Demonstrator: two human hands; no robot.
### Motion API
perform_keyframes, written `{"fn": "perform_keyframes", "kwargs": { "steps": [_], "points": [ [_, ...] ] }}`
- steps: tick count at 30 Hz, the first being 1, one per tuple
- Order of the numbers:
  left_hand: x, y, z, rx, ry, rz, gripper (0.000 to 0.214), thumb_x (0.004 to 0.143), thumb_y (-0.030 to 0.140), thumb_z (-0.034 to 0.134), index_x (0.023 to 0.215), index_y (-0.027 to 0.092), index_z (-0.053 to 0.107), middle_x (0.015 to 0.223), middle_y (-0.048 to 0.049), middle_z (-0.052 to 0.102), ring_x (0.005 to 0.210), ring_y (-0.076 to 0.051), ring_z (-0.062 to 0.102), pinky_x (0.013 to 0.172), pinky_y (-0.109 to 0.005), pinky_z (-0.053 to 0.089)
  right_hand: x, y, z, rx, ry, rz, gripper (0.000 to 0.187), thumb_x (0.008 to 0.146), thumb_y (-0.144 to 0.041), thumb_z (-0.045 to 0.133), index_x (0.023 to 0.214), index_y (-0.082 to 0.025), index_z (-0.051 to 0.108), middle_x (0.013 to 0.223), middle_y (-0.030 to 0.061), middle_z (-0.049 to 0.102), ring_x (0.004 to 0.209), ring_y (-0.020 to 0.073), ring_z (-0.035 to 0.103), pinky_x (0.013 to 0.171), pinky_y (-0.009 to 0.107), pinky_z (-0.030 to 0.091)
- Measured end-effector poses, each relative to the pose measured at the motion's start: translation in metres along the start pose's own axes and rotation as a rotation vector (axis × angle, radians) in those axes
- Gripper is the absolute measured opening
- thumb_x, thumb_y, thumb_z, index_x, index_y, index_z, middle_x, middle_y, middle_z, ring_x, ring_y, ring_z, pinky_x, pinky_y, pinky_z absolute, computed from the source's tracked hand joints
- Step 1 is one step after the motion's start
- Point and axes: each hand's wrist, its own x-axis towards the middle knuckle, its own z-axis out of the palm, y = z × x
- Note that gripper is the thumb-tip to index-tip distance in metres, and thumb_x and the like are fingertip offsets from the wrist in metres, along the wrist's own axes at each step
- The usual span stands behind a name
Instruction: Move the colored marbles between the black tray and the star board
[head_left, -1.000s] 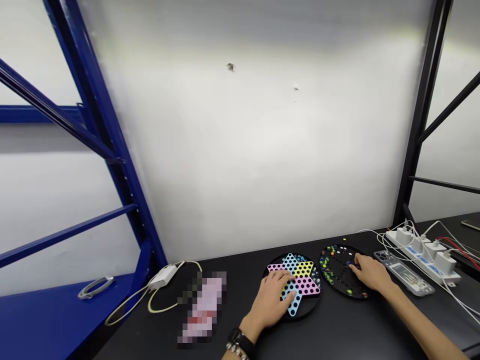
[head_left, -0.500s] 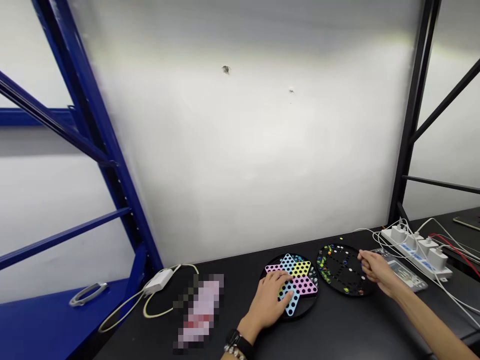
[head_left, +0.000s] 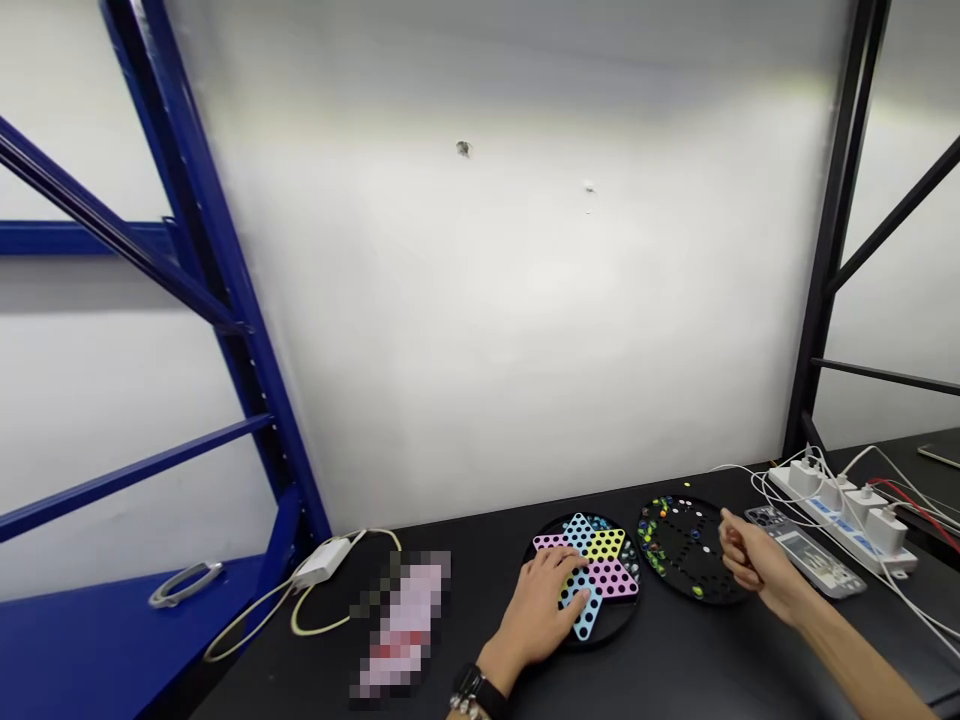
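My left hand lies with spread fingers on a star-shaped Chinese checkers board, coloured pink, blue and yellow and full of holes. That star sits in a round black base, with bluish clear marbles along its far and right sides. To its right is a round black lid or tray with small holes, holding coloured marbles mostly along its left rim. My right hand is over the right edge of this tray, fingers curled closed. Whatever may be inside them is hidden.
Right of the tray lie a phone and a white power strip with plugs and cables. A white adapter with a cord and a blurred pinkish item are at left. Behind stands a white wall, with a blue metal frame at left.
The view has shifted slightly. My right hand has come a little lower over the tray's right edge, covering marbles seen there before. My left hand stays on the star board.
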Motion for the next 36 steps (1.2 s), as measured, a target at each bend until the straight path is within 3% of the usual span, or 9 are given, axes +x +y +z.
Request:
{"fn": "perform_keyframes", "kwargs": {
  "steps": [3,6,10,13,18,24,30,34,36],
  "points": [
    [0.000,0.000,-0.001,-0.005,-0.003,-0.004,0.036,0.093,0.042,0.052,0.128,0.032,0.059,0.135,-0.0030,0.058,0.128,-0.027,0.047,0.106,-0.045,0.041,0.023,-0.006,0.007,0.266,0.014,-0.001,0.042,0.080,-0.065,0.053,0.076,-0.023,0.049,0.053,-0.0096,0.034,0.038,0.0057,0.019,0.037,0.021,0.011],
    [-0.001,0.001,-0.001,-0.010,-0.001,-0.004,0.035,0.093,0.040,0.052,0.126,0.031,0.059,0.134,-0.0036,0.058,0.127,-0.027,0.047,0.106,-0.045,0.040,0.054,0.004,0.022,-0.053,0.110,-0.087,0.042,0.083,-0.064,0.048,0.075,-0.023,0.049,0.051,-0.0099,0.032,0.038,0.0072,0.023,0.038,0.021,0.016],
    [-0.002,0.004,-0.003,-0.016,-0.013,-0.026,0.035,0.092,0.037,0.053,0.126,0.031,0.060,0.135,-0.0041,0.057,0.128,-0.027,0.046,0.107,-0.047,0.039,0.089,0.023,0.053,-0.602,0.132,-0.186,0.026,0.088,-0.039,0.048,0.070,-0.021,0.054,0.060,-0.0014,0.050,0.061,0.0161,0.053,0.059,0.027,0.038],
    [-0.003,0.007,-0.006,-0.016,-0.020,-0.027,0.035,0.092,0.037,0.053,0.126,0.030,0.060,0.135,-0.0043,0.057,0.128,-0.028,0.046,0.107,-0.046,0.039,0.105,0.029,0.073,-0.672,0.136,-0.168,0.011,0.080,-0.025,0.059,0.070,-0.022,0.054,0.065,0.0004,0.054,0.073,0.0210,0.058,0.070,0.032,0.040],
    [-0.005,0.010,-0.008,-0.020,-0.014,-0.035,0.034,0.091,0.036,0.055,0.125,0.031,0.060,0.133,-0.0033,0.058,0.127,-0.027,0.048,0.107,-0.046,0.040,0.120,0.025,0.080,-0.677,0.112,-0.135,0.019,0.077,-0.026,0.062,0.063,-0.021,0.049,0.061,-0.0001,0.051,0.066,0.0191,0.057,0.065,0.031,0.041],
    [-0.004,0.007,-0.005,-0.018,0.003,-0.017,0.034,0.091,0.036,0.055,0.124,0.031,0.060,0.133,-0.0026,0.058,0.126,-0.027,0.048,0.106,-0.044,0.040,0.117,0.011,0.063,-0.502,0.077,-0.182,0.048,0.094,-0.052,0.019,0.090,-0.020,0.055,0.061,-0.0025,0.048,0.042,0.0113,0.038,0.042,0.024,0.030],
    [-0.004,0.008,-0.007,-0.029,0.003,-0.030,0.034,0.090,0.034,0.056,0.124,0.031,0.060,0.132,-0.0023,0.059,0.126,-0.027,0.047,0.107,-0.045,0.040,0.090,0.023,0.062,-0.661,-0.020,-0.263,0.035,0.085,-0.044,0.051,0.059,-0.021,0.048,0.057,0.0001,0.051,0.058,0.0151,0.050,0.057,0.026,0.035],
    [-0.004,0.009,-0.007,-0.030,-0.006,-0.032,0.034,0.090,0.034,0.056,0.124,0.031,0.060,0.132,-0.0017,0.059,0.126,-0.026,0.047,0.107,-0.045,0.039,0.068,0.030,0.066,-1.147,-0.168,-0.253,0.020,0.092,-0.034,0.043,0.085,-0.022,0.057,0.082,0.0055,0.065,0.078,0.0214,0.061,0.066,0.029,0.037],
    [-0.005,0.010,-0.006,-0.029,-0.003,-0.029,0.034,0.090,0.033,0.057,0.124,0.031,0.060,0.132,-0.0020,0.059,0.127,-0.026,0.047,0.107,-0.044,0.039,0.062,0.030,0.066,-1.265,-0.193,-0.237,0.017,0.092,-0.033,0.043,0.091,-0.022,0.057,0.086,0.0071,0.065,0.080,0.0232,0.063,0.068,0.030,0.037]
  ]
}}
